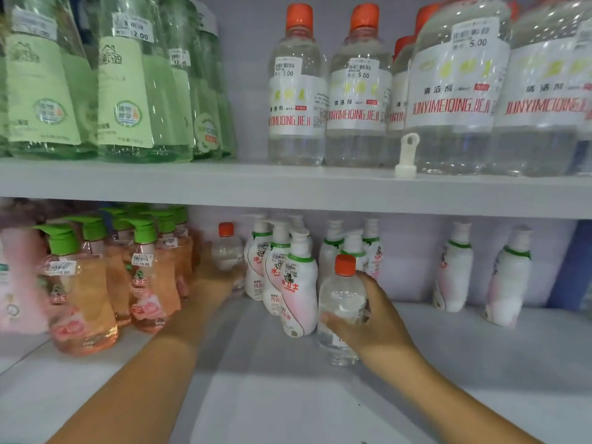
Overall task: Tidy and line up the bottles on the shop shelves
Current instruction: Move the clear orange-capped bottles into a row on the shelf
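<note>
On the lower shelf my right hand (368,318) grips a clear bottle with an orange cap (342,302), held upright just in front of the white pump bottles (298,283). My left hand (221,277) reaches deep between the orange pump bottles and the white ones and touches a second clear orange-capped bottle (227,248) at the back; its fingers are blurred and partly hidden. Matching clear bottles with orange caps (296,88) stand in a row on the upper shelf.
Green bottles (128,81) fill the upper shelf's left. A small white cap piece (406,157) stands on the upper shelf edge. Orange pump bottles with green tops (86,283) crowd the lower left. Two white pump bottles (455,267) stand apart at lower right.
</note>
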{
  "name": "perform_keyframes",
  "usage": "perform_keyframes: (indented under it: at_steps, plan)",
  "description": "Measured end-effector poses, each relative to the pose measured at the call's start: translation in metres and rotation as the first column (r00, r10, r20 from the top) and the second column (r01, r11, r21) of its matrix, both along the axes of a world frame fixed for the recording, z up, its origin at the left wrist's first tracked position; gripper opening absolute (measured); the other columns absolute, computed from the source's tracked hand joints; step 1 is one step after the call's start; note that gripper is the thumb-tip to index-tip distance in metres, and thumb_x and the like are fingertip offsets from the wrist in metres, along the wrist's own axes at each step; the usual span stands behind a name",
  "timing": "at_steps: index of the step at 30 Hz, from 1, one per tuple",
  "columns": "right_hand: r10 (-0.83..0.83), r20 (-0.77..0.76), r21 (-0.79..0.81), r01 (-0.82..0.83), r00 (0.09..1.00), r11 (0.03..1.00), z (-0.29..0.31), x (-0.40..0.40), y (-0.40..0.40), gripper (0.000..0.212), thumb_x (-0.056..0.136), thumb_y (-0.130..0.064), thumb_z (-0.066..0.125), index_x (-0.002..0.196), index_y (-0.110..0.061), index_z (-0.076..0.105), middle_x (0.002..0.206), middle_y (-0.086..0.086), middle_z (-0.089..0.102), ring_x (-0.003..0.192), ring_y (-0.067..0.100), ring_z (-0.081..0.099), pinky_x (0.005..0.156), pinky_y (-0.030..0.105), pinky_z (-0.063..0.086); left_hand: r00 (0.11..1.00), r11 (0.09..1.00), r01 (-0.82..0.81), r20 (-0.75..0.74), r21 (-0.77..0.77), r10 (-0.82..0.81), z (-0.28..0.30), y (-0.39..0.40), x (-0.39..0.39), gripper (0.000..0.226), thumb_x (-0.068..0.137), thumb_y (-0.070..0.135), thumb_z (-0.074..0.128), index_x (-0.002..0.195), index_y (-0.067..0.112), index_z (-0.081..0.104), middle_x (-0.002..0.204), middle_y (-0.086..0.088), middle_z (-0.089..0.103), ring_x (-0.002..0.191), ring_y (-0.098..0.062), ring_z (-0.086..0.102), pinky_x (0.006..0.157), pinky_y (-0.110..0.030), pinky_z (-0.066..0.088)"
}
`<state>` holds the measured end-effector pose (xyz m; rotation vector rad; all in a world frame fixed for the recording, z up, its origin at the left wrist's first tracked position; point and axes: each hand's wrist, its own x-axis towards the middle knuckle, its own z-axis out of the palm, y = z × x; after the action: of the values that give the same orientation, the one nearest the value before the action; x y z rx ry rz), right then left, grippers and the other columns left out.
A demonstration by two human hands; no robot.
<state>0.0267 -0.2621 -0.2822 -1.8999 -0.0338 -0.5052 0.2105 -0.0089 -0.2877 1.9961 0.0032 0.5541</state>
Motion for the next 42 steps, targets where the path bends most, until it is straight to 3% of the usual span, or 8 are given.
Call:
perform_keyframes:
  at_steps: [4, 7, 14, 19, 25, 32, 37, 42]
  plan:
    - [0.026, -0.043, -0.051, -0.029, 0.999, 0.998, 0.01, -0.007, -0.003, 0.062, 0.064, -0.044, 0.087, 0.108, -0.07, 0.05, 0.105, -0.033, 0.068, 0.094, -0.012, 0.065, 0.074, 0.007, 0.05, 0.995, 0.995, 0.097, 0.024, -0.019, -0.097, -0.001, 0.015, -0.01, 0.077, 0.078, 0.026, 0.09, 0.141, 0.022, 0.047, 0.123, 0.006, 0.065, 0.117, -0.021, 0.063, 0.093, -0.023, 0.046]
    - [0.028, -0.059, -0.082, -0.032, 0.998, 0.996, 0.015, -0.016, -0.009, 0.05, 0.075, -0.037, 0.089, 0.108, -0.056, 0.057, 0.104, -0.034, 0.068, 0.094, -0.012, 0.065, 0.071, 0.006, 0.049, 0.977, 0.977, 0.215, 0.012, -0.017, -0.215, 0.001, 0.024, -0.041, 0.065, 0.079, 0.019, 0.09, 0.133, 0.021, 0.053, 0.111, 0.003, 0.072, 0.1, -0.019, 0.071, 0.077, -0.022, 0.052]
    - [0.095, -0.093, -0.18, -0.111, 0.991, 0.977, 0.024, -0.05, -0.002, 0.059, 0.071, -0.058, 0.081, 0.122, -0.057, 0.052, 0.126, -0.022, 0.062, 0.109, -0.007, 0.063, 0.091, 0.02, 0.054, 0.894, 0.896, 0.444, -0.062, -0.016, -0.444, 0.002, 0.016, -0.149, 0.075, 0.058, 0.046, 0.088, 0.121, 0.059, 0.05, 0.104, 0.021, 0.076, 0.092, 0.003, 0.073, 0.075, -0.018, 0.059]
    - [0.144, -0.154, -0.225, -0.177, 0.977, 0.958, 0.049, -0.071, 0.005, 0.048, 0.077, -0.046, 0.084, 0.12, -0.042, 0.062, 0.12, -0.017, 0.07, 0.111, 0.005, 0.067, 0.1, 0.038, 0.056, 0.889, 0.891, 0.445, -0.075, -0.093, -0.451, 0.0, -0.007, -0.205, 0.079, 0.049, 0.055, 0.092, 0.12, 0.04, 0.061, 0.11, 0.016, 0.077, 0.099, -0.005, 0.075, 0.094, -0.041, 0.061]
    - [0.159, -0.072, -0.153, -0.168, 0.985, 0.974, 0.058, -0.13, 0.006, 0.033, 0.071, -0.038, 0.09, 0.098, -0.044, 0.071, 0.103, -0.022, 0.076, 0.095, -0.003, 0.072, 0.087, 0.029, 0.059, 0.895, 0.893, 0.441, -0.029, -0.088, -0.445, 0.02, 0.004, -0.285, 0.065, 0.058, 0.041, 0.098, 0.114, 0.048, 0.067, 0.11, 0.013, 0.077, 0.101, -0.01, 0.075, 0.088, -0.034, 0.062]
    - [0.262, 0.121, -0.255, -0.225, 0.958, 0.94, 0.176, -0.237, 0.006, 0.053, 0.056, -0.071, 0.081, 0.105, -0.057, 0.067, 0.101, -0.029, 0.075, 0.089, -0.008, 0.072, 0.071, 0.017, 0.057, 0.85, 0.878, 0.477, 0.27, -0.03, -0.452, 0.138, 0.019, -0.382, 0.056, 0.056, 0.063, 0.09, 0.106, 0.055, 0.067, 0.102, 0.019, 0.078, 0.087, 0.0, 0.075, 0.066, -0.018, 0.06]
    - [0.213, 0.326, -0.286, -0.119, 0.921, 0.951, 0.295, -0.253, 0.021, 0.037, 0.075, -0.052, 0.085, 0.105, -0.033, 0.075, 0.096, -0.014, 0.079, 0.087, 0.003, 0.076, 0.071, 0.019, 0.058, 0.753, 0.856, 0.516, 0.461, 0.028, -0.47, 0.248, 0.013, -0.389, 0.045, 0.062, 0.064, 0.082, 0.103, 0.052, 0.069, 0.098, 0.022, 0.078, 0.083, 0.003, 0.075, 0.059, -0.011, 0.056]
    - [0.1, 0.358, -0.291, 0.01, 0.928, 0.957, 0.351, -0.202, 0.042, 0.042, 0.078, -0.048, 0.086, 0.114, -0.032, 0.073, 0.103, -0.01, 0.078, 0.094, 0.007, 0.074, 0.083, 0.033, 0.06, 0.806, 0.909, 0.415, 0.454, 0.021, -0.379, 0.297, 0.001, -0.32, 0.04, 0.075, 0.054, 0.086, 0.108, 0.038, 0.07, 0.093, 0.023, 0.076, 0.079, 0.014, 0.068, 0.064, -0.012, 0.047]
